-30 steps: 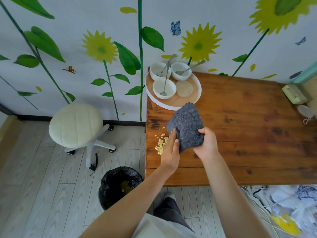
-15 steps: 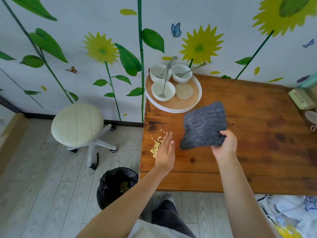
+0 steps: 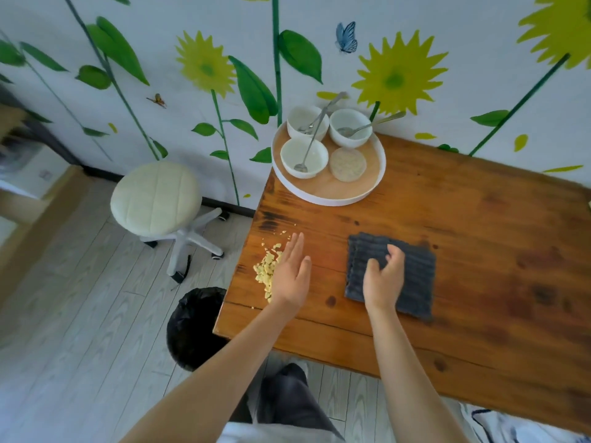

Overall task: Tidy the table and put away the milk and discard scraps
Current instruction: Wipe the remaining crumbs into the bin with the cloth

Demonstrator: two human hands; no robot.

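A pile of pale yellow scraps [image 3: 268, 272] lies near the left edge of the wooden table [image 3: 479, 266]. My left hand [image 3: 292, 274] stands on its edge just right of the pile, fingers straight and together, holding nothing. A dark grey ribbed cloth [image 3: 412, 276] lies flat on the table to the right. My right hand [image 3: 383, 278] hovers over the cloth's left part with fingers loosely curled, apparently not gripping it. A black-lined bin [image 3: 192, 324] stands on the floor below the table's left edge. No milk is in view.
A round tray [image 3: 326, 190] at the table's back left corner carries three white bowls with spoons and a lidded cup. A cream swivel stool [image 3: 156, 196] stands on the floor left of the table. The painted wall runs behind.
My right hand carried the grey cloth to the right, laid it flat on the table and loosened its hold. My left hand let go of the cloth and stayed beside the scraps.
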